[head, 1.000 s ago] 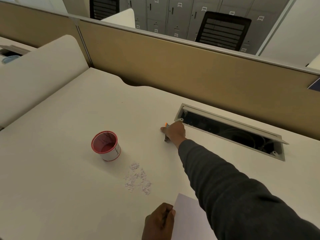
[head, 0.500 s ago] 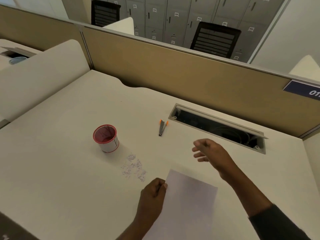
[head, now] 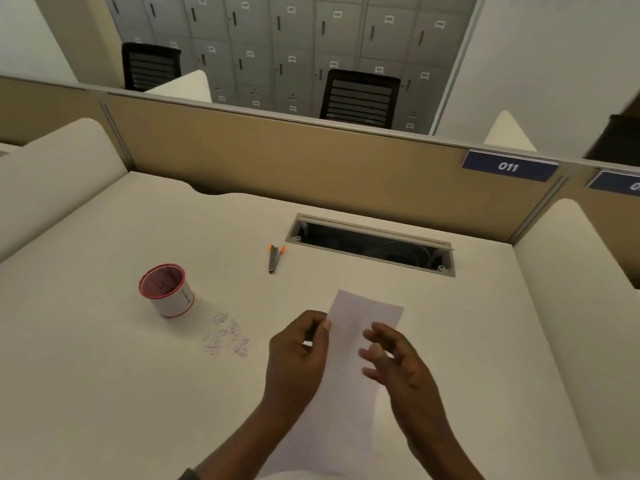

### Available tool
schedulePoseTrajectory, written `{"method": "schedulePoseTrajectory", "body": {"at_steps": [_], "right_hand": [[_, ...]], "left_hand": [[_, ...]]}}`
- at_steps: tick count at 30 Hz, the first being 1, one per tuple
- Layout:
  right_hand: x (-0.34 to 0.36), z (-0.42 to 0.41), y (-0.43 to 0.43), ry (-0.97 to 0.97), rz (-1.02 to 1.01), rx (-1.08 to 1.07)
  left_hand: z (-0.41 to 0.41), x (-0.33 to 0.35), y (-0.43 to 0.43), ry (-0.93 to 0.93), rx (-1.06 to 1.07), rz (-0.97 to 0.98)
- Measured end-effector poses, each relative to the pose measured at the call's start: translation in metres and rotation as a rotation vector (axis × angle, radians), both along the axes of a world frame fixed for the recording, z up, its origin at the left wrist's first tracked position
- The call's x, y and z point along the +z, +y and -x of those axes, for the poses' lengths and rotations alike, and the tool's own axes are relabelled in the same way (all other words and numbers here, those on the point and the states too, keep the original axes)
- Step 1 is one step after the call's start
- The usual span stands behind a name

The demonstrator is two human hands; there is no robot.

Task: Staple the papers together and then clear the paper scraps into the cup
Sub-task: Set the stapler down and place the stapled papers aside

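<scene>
Pale cubicle counter (head: 104,375), tan partition (head: 277,161) behind; left grip (head: 298,355) pinches the papers (head: 367,313) by their left edge, right grip (head: 398,362) loose-fingered over them, holding nothing. Likely squaring the sheets: keep edges flush, pinch firm near the corner. Beyond, the stapler (head: 275,258) lies by the cable hatch (head: 370,244); cup (head: 166,291) and scraps (head: 227,336) sit leftward, side by side, nothing blocking either reach

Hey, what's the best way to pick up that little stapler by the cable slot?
Pinch the stapler across its grey middle from above, using the free right hand. It lies flat on the desk, long and narrow, with its orange tips spread at the far end.
</scene>
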State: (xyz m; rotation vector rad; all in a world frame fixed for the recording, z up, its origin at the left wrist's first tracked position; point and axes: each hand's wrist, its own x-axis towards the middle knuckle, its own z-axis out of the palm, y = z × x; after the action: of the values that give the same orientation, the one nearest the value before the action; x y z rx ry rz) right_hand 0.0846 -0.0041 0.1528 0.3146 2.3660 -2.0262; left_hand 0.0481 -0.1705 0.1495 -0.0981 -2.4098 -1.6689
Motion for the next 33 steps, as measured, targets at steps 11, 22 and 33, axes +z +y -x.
{"method": "schedulePoseTrajectory", "body": {"at_steps": [11,22,33], "right_hand": [[0.053,-0.021,0.032,0.046,0.146,-0.222],[0.062,-0.025,0.07,0.047,0.187,-0.292],[0.039,-0.015,0.095,0.07,-0.018,-0.397]], "left_hand": [[-0.031,0.035,0.05,0.205,-0.059,0.085],[0.012,0.006,0.002,-0.527,-0.345,-0.546],[0.011,0.018,0.01,-0.369,-0.213,-0.388]]}}
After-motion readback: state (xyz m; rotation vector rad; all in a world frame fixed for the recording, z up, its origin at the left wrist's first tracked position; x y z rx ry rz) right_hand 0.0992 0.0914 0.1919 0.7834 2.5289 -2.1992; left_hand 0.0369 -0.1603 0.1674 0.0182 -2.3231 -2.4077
